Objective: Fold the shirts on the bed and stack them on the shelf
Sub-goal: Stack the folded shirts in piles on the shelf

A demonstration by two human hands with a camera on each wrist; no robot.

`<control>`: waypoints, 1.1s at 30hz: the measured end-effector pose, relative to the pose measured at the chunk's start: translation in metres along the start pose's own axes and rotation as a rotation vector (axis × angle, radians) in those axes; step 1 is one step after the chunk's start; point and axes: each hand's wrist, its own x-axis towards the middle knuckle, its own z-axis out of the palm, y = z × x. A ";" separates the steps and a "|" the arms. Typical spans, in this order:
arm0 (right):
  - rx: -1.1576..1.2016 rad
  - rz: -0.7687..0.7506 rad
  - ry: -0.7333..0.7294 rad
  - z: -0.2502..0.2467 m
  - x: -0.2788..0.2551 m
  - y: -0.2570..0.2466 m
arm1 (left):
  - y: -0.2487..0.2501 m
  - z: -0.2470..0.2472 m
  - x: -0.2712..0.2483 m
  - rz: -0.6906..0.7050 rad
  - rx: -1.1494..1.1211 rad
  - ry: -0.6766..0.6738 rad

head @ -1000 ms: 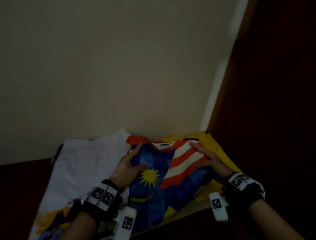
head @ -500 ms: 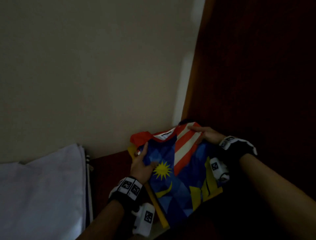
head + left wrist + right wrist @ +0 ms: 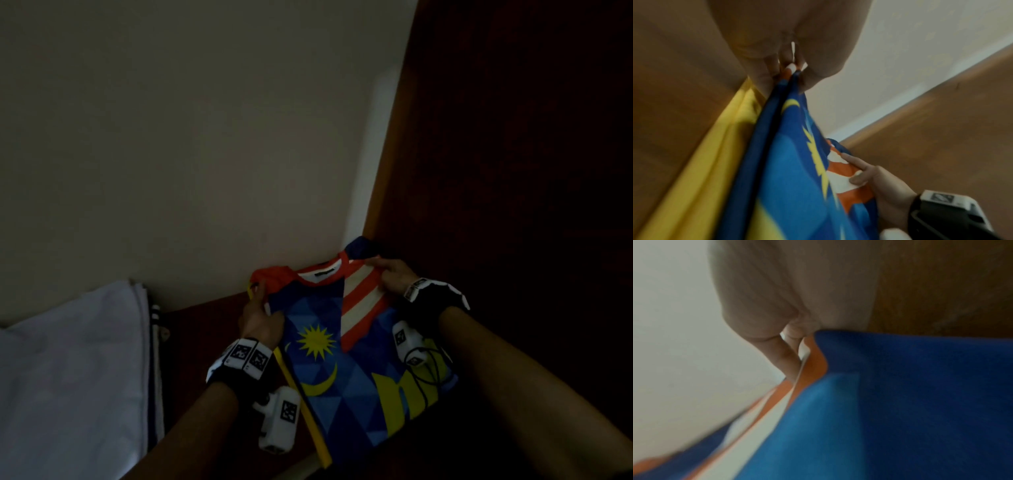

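Dark shelf [image 3: 205, 315]; folded jersey [image 3: 346, 373] between hands. Left hand [image 3: 260, 318] pinches its 9 o'clock edge, right hand [image 3: 394, 277] its 2 o'clock shoulder.

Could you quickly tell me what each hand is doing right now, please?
Left hand: grips the folded blue flag-print shirt at its left edge.
Right hand: pinches the same shirt near the collar.
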 end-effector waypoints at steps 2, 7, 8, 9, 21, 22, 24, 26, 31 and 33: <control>-0.023 0.002 -0.007 0.004 0.002 0.005 | 0.003 -0.001 -0.003 0.000 0.036 -0.002; -0.032 -0.038 0.009 0.009 0.003 0.008 | 0.009 -0.002 0.000 0.009 0.081 -0.035; -0.047 -0.050 0.012 0.009 0.002 0.007 | 0.010 -0.002 0.001 0.025 0.078 -0.042; -0.070 -0.066 0.010 0.009 0.002 0.006 | 0.013 -0.002 0.000 0.045 0.090 -0.048; -0.285 -0.094 -0.032 0.001 -0.045 0.016 | 0.020 -0.021 -0.018 0.173 0.268 0.028; -0.302 -0.119 -0.011 0.002 -0.053 0.024 | 0.020 -0.017 -0.037 0.266 0.325 0.050; -0.337 -0.176 0.026 0.010 -0.071 0.042 | 0.021 -0.002 -0.088 0.422 0.357 -0.019; -0.414 -0.259 0.032 0.022 -0.088 0.059 | 0.017 0.016 -0.136 0.481 0.495 -0.295; -0.693 0.022 -0.083 0.039 -0.119 0.088 | -0.015 0.043 -0.187 0.344 1.019 -0.598; -0.704 0.049 -0.076 0.042 -0.126 0.098 | -0.015 0.042 -0.193 0.340 1.065 -0.567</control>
